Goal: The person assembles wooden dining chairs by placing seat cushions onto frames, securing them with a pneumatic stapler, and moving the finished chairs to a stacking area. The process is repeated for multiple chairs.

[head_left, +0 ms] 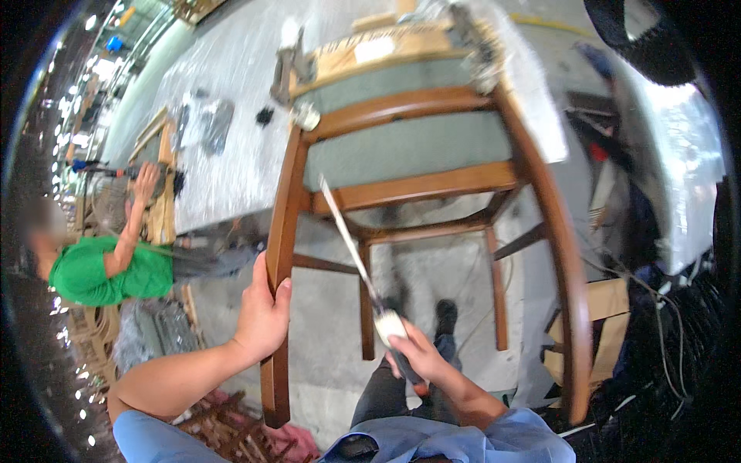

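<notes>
A brown wooden chair [417,189] with grey-green padded panels [409,147] stands in front of me, two of its long posts reaching toward me. My left hand [262,312] is wrapped round the left post [282,208]. My right hand [413,351] is closed on a hand tool [388,324] with a long thin pale shaft, a whitish collar and a dark handle; its exact kind is unclear. The shaft points up and left, its tip showing in front of the lower padded panel.
A film-covered table [231,69] stretches behind the chair, with a plastic bag [208,119] on it. At left a person in a green shirt [116,266] works with a tool. Cardboard [606,309] and loose cables [671,332] lie at right.
</notes>
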{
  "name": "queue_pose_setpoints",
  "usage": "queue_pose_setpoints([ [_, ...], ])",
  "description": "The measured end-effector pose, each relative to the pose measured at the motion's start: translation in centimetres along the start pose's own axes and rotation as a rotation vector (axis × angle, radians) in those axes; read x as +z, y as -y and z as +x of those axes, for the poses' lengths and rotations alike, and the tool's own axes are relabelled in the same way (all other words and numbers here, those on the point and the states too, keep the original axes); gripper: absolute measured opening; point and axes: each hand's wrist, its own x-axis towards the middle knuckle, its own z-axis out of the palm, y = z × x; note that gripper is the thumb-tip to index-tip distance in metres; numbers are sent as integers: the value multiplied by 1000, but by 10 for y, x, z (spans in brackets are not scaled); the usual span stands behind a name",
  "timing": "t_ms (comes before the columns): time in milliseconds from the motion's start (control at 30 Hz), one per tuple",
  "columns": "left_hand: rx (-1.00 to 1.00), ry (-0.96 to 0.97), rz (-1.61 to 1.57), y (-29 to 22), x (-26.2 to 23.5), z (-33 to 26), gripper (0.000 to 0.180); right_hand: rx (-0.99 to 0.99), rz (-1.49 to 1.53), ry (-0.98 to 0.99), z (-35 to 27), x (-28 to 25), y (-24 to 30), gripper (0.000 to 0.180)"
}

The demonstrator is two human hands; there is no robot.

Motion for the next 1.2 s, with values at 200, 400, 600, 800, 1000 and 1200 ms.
queue_pose_setpoints([
  [200, 29, -46, 83, 8, 3, 2, 54, 4, -940, -453, -202, -79, -24, 42],
  [400, -6, -128, 201, -6, 0, -4, 59, 125, -1375, -821, -327, -189, -25, 52],
  [600, -53, -88, 142, -7, -1, 3, 59, -354, -1466, -1014, -221, -243, 159, 42],
  [800, -121, -40, 47, -5, -11, 1, 62, -320, -1595, -1145, -5, -245, 366, 52],
  [1000, -186, 20, -73, 0, -16, 1, 62, -160, -1641, -1071, 133, -252, 452, 63],
  [1200, -322, 110, -150, -12, -27, 18, 63, 447, -2057, -699, 155, -259, 519, 76],
])
